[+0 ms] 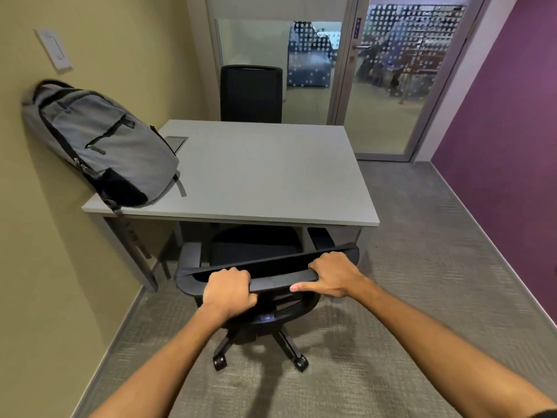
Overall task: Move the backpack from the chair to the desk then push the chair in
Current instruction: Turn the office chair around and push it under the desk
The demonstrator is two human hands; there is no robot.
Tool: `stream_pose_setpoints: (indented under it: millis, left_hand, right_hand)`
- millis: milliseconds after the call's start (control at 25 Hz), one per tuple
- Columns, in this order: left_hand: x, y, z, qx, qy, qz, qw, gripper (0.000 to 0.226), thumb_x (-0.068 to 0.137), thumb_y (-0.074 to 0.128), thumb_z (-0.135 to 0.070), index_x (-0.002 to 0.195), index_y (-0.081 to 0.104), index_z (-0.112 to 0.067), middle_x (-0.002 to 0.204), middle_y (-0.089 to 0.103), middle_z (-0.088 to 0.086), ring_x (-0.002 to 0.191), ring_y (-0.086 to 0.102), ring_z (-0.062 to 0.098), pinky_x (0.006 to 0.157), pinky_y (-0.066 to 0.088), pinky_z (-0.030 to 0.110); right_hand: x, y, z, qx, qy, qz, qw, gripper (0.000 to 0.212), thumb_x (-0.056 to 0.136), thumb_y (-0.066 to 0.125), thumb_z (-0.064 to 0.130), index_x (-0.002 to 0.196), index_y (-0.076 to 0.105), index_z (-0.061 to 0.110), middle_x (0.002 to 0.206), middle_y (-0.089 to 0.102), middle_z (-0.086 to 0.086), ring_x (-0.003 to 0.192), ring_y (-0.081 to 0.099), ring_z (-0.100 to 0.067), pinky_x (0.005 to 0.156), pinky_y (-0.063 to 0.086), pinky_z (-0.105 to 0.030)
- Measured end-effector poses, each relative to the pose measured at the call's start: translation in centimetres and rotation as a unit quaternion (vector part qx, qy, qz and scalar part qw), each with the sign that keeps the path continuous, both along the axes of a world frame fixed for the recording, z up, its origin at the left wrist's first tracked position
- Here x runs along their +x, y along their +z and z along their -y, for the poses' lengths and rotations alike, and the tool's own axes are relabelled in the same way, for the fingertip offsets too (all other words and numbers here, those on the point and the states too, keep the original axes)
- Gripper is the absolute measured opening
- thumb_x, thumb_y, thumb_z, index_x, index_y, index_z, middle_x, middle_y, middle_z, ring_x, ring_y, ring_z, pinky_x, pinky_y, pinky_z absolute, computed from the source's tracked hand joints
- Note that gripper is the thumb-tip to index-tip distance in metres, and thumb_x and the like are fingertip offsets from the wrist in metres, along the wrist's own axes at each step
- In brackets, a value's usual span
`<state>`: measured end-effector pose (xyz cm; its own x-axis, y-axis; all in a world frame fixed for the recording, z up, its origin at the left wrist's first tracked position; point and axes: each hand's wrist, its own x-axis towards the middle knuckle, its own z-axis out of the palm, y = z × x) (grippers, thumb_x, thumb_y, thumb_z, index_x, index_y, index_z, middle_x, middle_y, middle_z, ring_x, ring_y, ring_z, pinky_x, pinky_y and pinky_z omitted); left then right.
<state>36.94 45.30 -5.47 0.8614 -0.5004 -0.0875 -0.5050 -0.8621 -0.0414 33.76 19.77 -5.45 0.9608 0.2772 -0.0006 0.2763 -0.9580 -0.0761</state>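
Note:
A grey backpack (102, 143) with black zips stands on the left end of the grey desk (271, 176), leaning against the olive wall. A black wheeled office chair (256, 251) sits at the desk's near edge, its seat partly under the desktop. My left hand (229, 292) grips the top of the chair's backrest left of centre. My right hand (331, 276) grips the same top edge on the right, thumb stretched along the rim.
A second black chair (251, 93) stands at the desk's far side. Behind it is a glass partition with a glass door (388, 86). A purple wall (497, 131) runs along the right. Grey carpet (422, 267) lies right of the desk.

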Motion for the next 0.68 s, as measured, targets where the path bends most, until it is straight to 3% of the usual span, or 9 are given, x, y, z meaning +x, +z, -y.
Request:
stream_pose_setpoints:
  millis: [280, 480, 680]
  left_hand:
    - [9.5, 0.2, -3.6, 0.009, -0.016, 0.013, 1.000, 0.029, 0.067, 0.051, -0.038, 0.082, 0.068, -0.020, 0.075, 0.070, 0.003, 0.070, 0.066, 0.025, 0.057, 0.040, 0.030]
    - [15.6, 0.2, -5.2, 0.011, -0.050, 0.001, 0.999, 0.014, 0.065, 0.051, -0.037, 0.064, 0.049, -0.023, 0.056, 0.048, -0.006, 0.056, 0.051, 0.020, 0.055, 0.037, 0.031]
    - [21.1, -0.1, -5.2, -0.004, -0.049, 0.016, 0.999, 0.013, 0.064, 0.054, -0.035, 0.065, 0.053, -0.022, 0.063, 0.054, 0.000, 0.059, 0.052, 0.025, 0.056, 0.035, 0.031]
  right_hand:
    - [6.4, -0.7, -4.6, 0.010, -0.076, 0.016, 0.997, 0.081, 0.064, 0.025, 0.100, 0.046, 0.034, 0.021, 0.041, 0.038, 0.007, 0.038, 0.038, -0.013, 0.047, 0.031, -0.032]
    - [11.0, -1.1, -6.5, 0.019, -0.105, 0.021, 0.994, 0.081, 0.062, 0.024, 0.101, 0.045, 0.035, 0.023, 0.041, 0.039, 0.008, 0.039, 0.039, -0.012, 0.047, 0.030, -0.031]
    - [15.7, -1.9, -6.9, 0.027, -0.136, 0.043, 0.989, 0.083, 0.059, 0.021, 0.103, 0.046, 0.043, 0.024, 0.042, 0.046, 0.007, 0.041, 0.045, -0.013, 0.049, 0.036, -0.031]
